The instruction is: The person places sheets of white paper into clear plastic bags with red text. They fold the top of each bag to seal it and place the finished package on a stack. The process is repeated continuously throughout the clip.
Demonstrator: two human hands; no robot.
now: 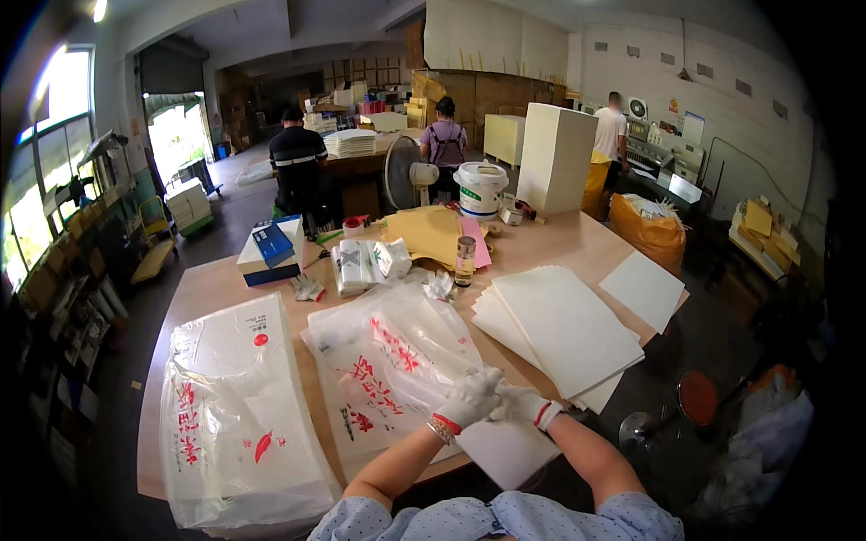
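My left hand [469, 398], in a white knit glove, is closed at the near right corner of a clear plastic bag [377, 397] with red print. Right beside it, almost touching, my right hand [525, 405] wears the same kind of glove. Its fingers curl inward and are partly hidden, so what it grips cannot be made out. Below both hands, white sheets [507, 453] stick out over the table's near edge. To the left lies a bagged stack of white paper [244, 410]. Fanned large white sheets [564, 329] are on the right.
Across the wooden table [203, 288] stand a blue box [273, 243], a bottle [465, 261], yellow paper [424, 234], a white bucket [481, 189] and a tall white stack [555, 158]. A red-topped stool [696, 398] is at right. Several other people work farther back.
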